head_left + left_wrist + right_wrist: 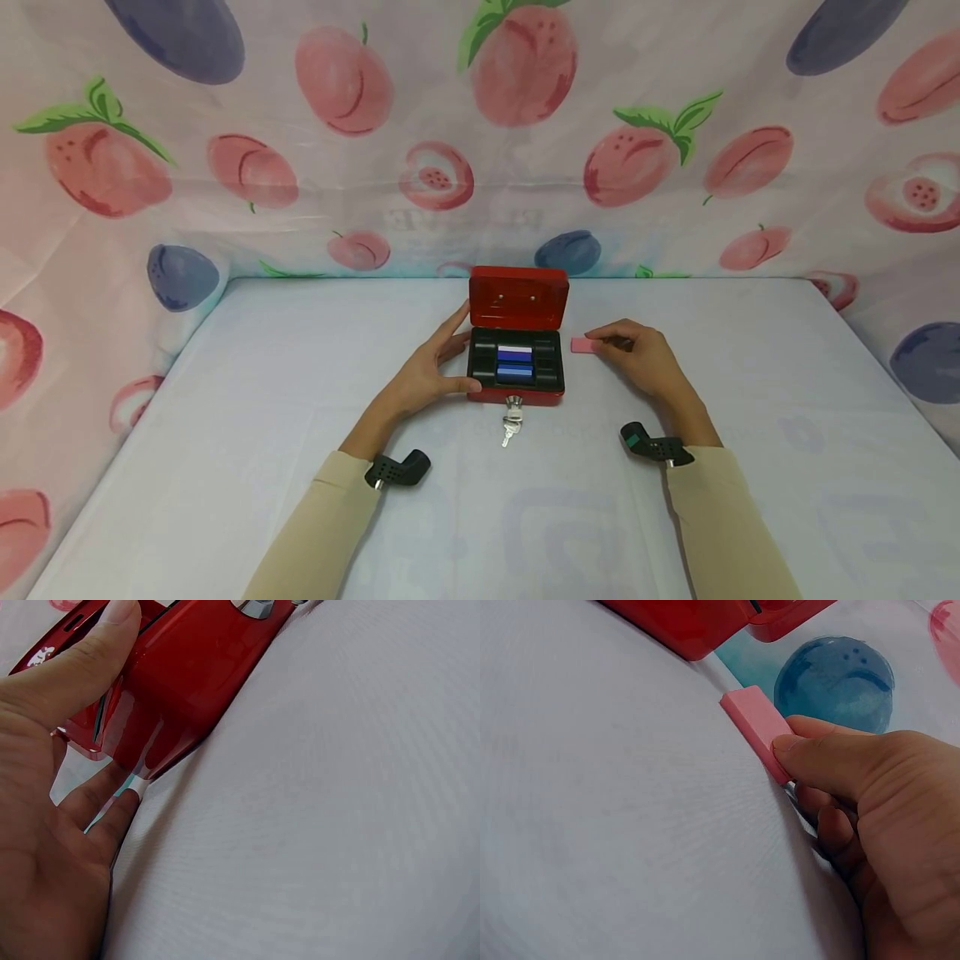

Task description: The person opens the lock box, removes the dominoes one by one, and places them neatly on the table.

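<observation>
A small red cash box (517, 398) stands with its lid (519, 298) raised and a black compartment tray (483, 358) inside. Blue and white-striped blocks (514, 365) lie in the tray's middle section. My left hand (420, 379) holds the box at its left side, the thumb on the front corner and the other fingers spread toward the lid. Between thumb and fingers, my right hand (637, 354) pinches one end of a pink rectangular block (756, 724), close over the table just right of the box.
Keys (512, 423) hang from the lock on the box's front. The white-covered table (225, 467) runs back to a fruit-patterned cloth (300, 225). Each wrist wears a black camera mount (397, 468).
</observation>
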### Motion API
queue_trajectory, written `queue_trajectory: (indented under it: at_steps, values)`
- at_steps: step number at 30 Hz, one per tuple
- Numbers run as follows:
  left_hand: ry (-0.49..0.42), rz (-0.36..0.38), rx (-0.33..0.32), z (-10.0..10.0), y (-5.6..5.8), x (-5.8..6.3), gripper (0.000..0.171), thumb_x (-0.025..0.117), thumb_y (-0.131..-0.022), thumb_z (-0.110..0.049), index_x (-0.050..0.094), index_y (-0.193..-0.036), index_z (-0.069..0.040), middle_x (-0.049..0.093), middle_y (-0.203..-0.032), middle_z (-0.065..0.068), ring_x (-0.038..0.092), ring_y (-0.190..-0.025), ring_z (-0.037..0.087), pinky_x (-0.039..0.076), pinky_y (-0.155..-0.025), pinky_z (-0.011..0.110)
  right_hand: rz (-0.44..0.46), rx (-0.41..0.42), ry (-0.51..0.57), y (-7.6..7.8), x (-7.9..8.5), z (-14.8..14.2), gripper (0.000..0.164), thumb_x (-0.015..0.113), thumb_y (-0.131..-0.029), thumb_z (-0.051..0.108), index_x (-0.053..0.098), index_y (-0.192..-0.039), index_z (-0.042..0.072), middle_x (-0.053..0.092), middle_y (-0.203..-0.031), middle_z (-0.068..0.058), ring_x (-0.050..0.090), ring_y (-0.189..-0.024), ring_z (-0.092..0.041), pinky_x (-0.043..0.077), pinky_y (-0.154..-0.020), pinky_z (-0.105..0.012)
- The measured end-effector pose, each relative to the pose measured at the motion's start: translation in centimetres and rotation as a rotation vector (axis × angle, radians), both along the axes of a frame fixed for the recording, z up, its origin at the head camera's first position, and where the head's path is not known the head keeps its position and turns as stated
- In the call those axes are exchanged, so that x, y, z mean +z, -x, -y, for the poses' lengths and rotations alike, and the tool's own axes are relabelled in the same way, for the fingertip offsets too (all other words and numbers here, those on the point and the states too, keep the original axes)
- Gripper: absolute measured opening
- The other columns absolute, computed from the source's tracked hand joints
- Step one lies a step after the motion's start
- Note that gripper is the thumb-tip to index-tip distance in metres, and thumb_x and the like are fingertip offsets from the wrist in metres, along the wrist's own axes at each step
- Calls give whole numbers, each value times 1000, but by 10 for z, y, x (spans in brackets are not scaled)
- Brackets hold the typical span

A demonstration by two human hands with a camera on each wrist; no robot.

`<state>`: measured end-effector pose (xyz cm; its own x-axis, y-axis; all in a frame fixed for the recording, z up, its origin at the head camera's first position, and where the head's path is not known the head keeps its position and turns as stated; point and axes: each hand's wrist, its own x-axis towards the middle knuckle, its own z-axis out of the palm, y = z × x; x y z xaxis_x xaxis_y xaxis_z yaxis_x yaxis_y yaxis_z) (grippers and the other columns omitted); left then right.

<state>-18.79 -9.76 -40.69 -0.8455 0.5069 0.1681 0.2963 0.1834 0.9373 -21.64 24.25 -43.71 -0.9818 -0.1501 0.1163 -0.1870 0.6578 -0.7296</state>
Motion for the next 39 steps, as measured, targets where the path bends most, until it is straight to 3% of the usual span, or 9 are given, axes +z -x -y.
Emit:
queue_trajectory:
  at_steps: [2, 6, 9, 12, 19, 27, 39]
  values:
    - [-4, 6, 1, 0, 1, -1, 104, 79, -76, -1, 12, -155, -16, 19, -156, 14, 32, -135, 40, 28, -109, 51, -21, 6, 0, 0, 0, 0, 18, 66, -92, 19, 73, -108, 14, 62, -104, -3, 52, -92, -22, 45, -81, -38]
    - [-13, 14, 6, 2, 8, -16, 106, 80, -75, -1, 13, -155, -23, 19, -157, 10, 31, -136, 38, 27, -110, 50, -59, 16, -8, 0, 0, -1, 19, 67, -92, 17, 73, -108, 11, 57, -102, -4, 51, -92, -21, 45, -80, -38]
    - [-14, 7, 12, 3, 14, -28, 108, 81, -75, -2, 13, -154, -30, 20, -157, 4, 33, -136, 33, 28, -110, 47, -59, 10, -15, 0, 0, -1, 20, 67, -92, 18, 73, -109, 11, 56, -102, -3, 51, -92, -22, 45, -80, -38]
    - [-13, -2, 15, 5, 16, -31, 108, 82, -75, -6, 14, -153, -36, 21, -156, 0, 35, -136, 29, 29, -110, 45, -48, 2, -23, 0, -2, -1, 21, 67, -92, 20, 73, -110, 12, 56, -102, -3, 51, -93, -22, 45, -81, -39]
    - [-7, -4, 17, 6, 17, -31, 107, 84, -74, -19, 15, -152, -40, 25, -155, -5, 35, -135, 26, 31, -109, 44, -55, 9, -40, 1, -2, -1, 21, 66, -92, 19, 73, -111, 12, 57, -102, -4, 51, -94, -22, 45, -81, -39]
    - [1, -10, 22, 4, 17, -30, 107, 83, -74, -14, 15, -152, -41, 22, -155, -11, 36, -135, 22, 30, -109, 42, -63, 7, -62, 2, -2, -1, 21, 65, -93, 17, 73, -112, 11, 57, -102, -4, 52, -92, -22, 46, -81, -39]
    - [8, -4, 27, 4, 16, -30, 106, 83, -75, -15, 15, -152, -41, 23, -155, -8, 36, -135, 25, 30, -109, 43, -54, 4, -56, 1, -2, -2, 22, 65, -93, 17, 73, -111, 10, 57, -103, -5, 52, -95, -24, 46, -84, -42]
